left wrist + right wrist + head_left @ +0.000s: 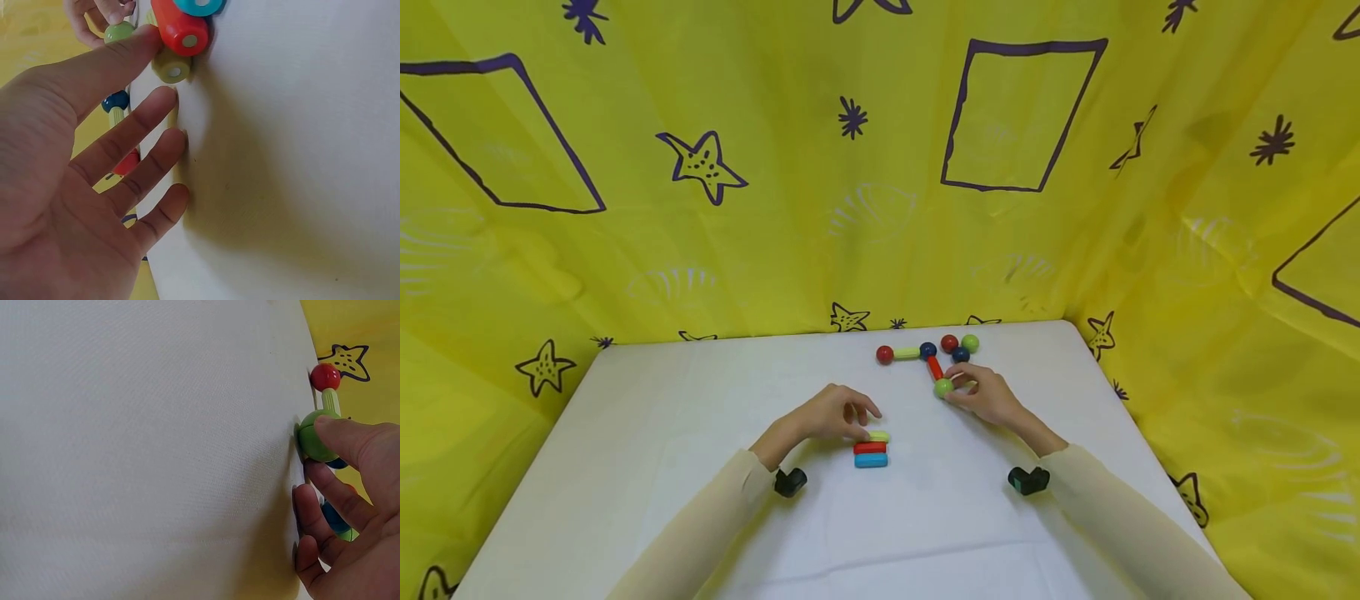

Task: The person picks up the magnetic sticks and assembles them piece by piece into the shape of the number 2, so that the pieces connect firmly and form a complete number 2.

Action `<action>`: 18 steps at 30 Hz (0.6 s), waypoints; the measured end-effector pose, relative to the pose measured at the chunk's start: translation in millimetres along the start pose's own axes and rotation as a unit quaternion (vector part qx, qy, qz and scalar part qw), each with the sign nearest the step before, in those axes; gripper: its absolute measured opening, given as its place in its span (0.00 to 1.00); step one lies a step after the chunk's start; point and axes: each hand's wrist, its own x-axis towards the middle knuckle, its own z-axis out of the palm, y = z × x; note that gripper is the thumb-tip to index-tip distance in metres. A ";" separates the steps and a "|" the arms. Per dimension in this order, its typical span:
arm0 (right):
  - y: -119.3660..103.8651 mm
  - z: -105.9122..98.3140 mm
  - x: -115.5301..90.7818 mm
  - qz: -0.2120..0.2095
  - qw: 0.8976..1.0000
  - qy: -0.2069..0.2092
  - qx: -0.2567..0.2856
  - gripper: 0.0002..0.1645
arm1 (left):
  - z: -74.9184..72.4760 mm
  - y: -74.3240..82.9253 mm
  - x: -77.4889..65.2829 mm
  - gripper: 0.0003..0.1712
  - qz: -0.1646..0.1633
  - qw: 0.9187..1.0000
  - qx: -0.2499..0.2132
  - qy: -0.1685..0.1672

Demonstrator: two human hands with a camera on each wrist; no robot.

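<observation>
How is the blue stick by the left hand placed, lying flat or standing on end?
Flat: in the head view, the blue stick lies lengthwise on the white table, alongside a red stick.

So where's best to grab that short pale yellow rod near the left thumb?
The short pale yellow rod is probably best pinched at its two ends, from above: it lies flat, and the short red rod close along its near side leaves little room for a fingertip there.
</observation>
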 end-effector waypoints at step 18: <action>-1.6 -0.2 -2.2 0.008 1.000 -0.003 0.006 0.18 | 5.7 0.1 8.9 0.13 -0.015 1.000 0.017 -0.001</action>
